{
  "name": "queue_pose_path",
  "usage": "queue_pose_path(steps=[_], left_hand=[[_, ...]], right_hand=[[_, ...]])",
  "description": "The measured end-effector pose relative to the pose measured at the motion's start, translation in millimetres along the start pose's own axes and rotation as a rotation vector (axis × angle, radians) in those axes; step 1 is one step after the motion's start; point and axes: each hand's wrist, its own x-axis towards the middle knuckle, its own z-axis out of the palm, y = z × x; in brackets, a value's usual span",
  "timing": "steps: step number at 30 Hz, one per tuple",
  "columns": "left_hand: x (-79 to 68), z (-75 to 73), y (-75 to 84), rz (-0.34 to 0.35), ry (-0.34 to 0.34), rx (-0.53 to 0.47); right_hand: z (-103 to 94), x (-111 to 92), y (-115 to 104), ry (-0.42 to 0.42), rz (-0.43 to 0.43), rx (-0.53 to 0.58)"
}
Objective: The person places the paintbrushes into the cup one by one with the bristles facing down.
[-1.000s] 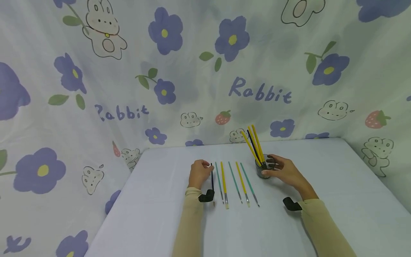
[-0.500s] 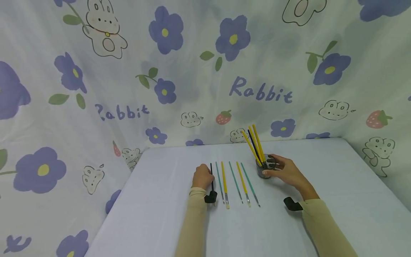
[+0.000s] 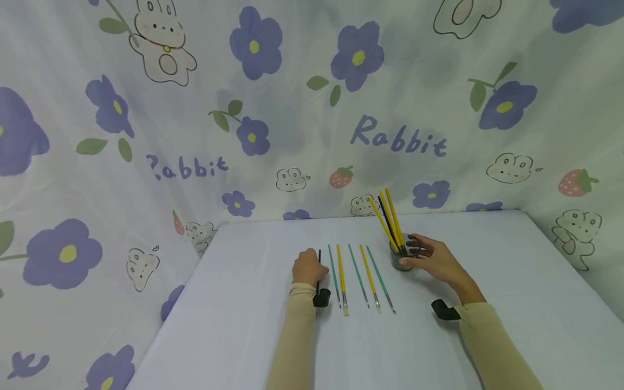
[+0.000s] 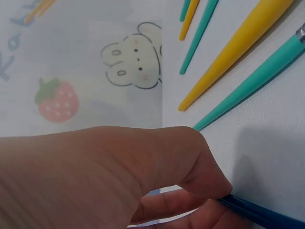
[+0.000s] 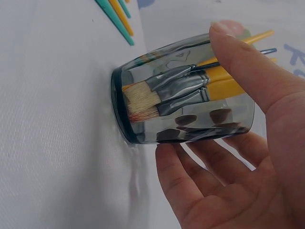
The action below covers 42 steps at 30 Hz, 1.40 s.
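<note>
My left hand [image 3: 309, 267] pinches a dark blue paintbrush [image 4: 264, 213] between thumb and fingers, at the left end of a row of brushes. The far end of its handle shows past the hand in the head view. On the right, my right hand [image 3: 436, 264] holds a clear grey glass [image 5: 183, 90], thumb on one side and fingers curved round the other. Several paintbrushes [image 5: 183, 88] stand in the glass, bristles down, with yellow and dark handles leaning out to the left.
Beside the left hand lie teal brushes [image 3: 334, 275] and yellow brushes [image 3: 341, 273], spread in a row with bristles toward me. The white table [image 3: 234, 325] ends at a patterned cloth [image 3: 292, 135] behind, printed with flowers and rabbits.
My left hand has moved slightly right and its fingers have closed on the dark brush, whose near end has swung left. The right hand keeps its hold on the glass.
</note>
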Motion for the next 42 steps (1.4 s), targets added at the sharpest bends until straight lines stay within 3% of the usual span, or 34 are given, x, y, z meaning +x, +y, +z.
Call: queue_pose_path(steps=[7,16,29,42], left_hand=[[6.4,-5.9,-7.9,-0.036,-0.025,-0.036],[13.8,-24.0,-14.1,-0.026,-0.100,-0.304],[15.1,-40.5,-4.0,0.060,-0.052,-0.752],[11.2,-44.2,7.3,0.047,-0.033,-0.922]], right_hand=[[-0.6,1.4,6.2,-0.001,0.010,-0.005],[-0.6,1.3,2.5,-0.004,-0.003,-0.009],[0.1,2.2,3.7,0.002,0.028,-0.013],[-0.8,1.5,0.8,-0.007,0.008,0.005]])
